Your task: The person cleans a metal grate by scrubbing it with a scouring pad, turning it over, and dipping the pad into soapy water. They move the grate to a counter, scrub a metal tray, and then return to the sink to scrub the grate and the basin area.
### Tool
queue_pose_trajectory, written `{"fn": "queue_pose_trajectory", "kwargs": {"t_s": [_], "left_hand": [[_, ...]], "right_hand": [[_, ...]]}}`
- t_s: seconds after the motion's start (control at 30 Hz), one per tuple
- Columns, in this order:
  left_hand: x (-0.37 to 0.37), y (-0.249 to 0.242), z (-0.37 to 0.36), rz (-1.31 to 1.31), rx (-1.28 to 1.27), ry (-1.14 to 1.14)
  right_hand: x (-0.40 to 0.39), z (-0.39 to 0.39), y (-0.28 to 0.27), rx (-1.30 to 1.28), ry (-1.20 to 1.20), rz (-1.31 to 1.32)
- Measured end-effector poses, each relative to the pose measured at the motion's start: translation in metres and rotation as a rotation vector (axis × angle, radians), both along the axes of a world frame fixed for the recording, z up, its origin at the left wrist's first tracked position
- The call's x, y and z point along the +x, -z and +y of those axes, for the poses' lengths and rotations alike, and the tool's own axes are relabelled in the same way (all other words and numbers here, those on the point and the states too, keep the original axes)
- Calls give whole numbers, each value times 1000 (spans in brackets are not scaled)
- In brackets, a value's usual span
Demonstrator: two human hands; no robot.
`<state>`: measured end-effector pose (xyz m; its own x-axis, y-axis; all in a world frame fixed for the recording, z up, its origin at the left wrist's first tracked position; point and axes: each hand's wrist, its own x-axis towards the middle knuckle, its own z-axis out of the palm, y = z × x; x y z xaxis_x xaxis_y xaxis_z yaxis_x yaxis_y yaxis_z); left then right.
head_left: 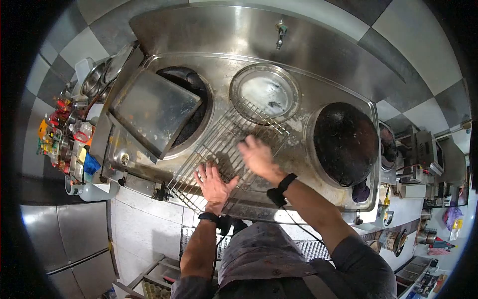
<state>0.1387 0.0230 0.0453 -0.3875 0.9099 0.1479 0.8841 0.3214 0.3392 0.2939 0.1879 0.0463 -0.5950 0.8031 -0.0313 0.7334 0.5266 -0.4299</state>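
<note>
A metal wire rack [217, 143] lies slantwise across the stove top, its far end over the edge of a round metal basin [237, 79]. White suds [264, 89] fill the basin, with something dark in them. My left hand [215, 185] rests on the near part of the rack, fingers spread. Over the rack's middle, my right hand [258, 157] is curled and blurred by motion. A small dark thing shows under its fingertips, too smeared to name. Both wrists wear black straps with small devices and cables.
On the left, a rectangular metal tray [154, 107] partly covers a dark burner well [191, 119]. A large blackened round wok [345, 144] sits at right. A tap [281, 36] juts from the back wall. Bowls [93, 79] and bottles crowd the far left.
</note>
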Motion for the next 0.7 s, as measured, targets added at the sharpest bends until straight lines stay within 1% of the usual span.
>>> {"fn": "queue_pose_trajectory", "kwargs": {"t_s": [0.03,0.07,0.13,0.2,0.23,0.27,0.33,0.37,0.47,0.53,0.57,0.63,0.67,0.7], "left_hand": [[-1,0,2,2,19,3],[-1,-2,4,5,40,3],[1,-8,5,24,81,-3],[-2,-11,1,8,57,47],[-5,-19,-3,-80,64,81],[-10,-19,-7,-75,55,68],[-29,-18,-19,-240,235,75],[-37,-16,-29,-31,326,-1],[-69,-24,-63,-9,363,-315],[-86,-9,-88,-97,315,-451],[-89,-7,-91,-90,317,-455],[-92,-3,-100,-370,115,-664],[-96,1,-102,-368,112,-670],[-100,7,-103,-371,42,-679]], "right_hand": [[-4,-22,-44,203,-213,-114],[-5,-25,-71,-88,-287,-80],[9,-27,-62,-106,-263,154],[33,-8,-71,53,-55,187],[48,6,-80,10,74,192],[65,22,-86,-37,205,192],[95,58,-79,-244,382,70],[102,70,-77,-248,375,75],[108,100,-77,-332,393,16],[104,112,-78,-507,364,122],[99,117,-84,-592,347,115],[92,119,-95,-606,297,147],[86,113,-106,-620,253,175],[81,105,-115,-624,289,175]]}}
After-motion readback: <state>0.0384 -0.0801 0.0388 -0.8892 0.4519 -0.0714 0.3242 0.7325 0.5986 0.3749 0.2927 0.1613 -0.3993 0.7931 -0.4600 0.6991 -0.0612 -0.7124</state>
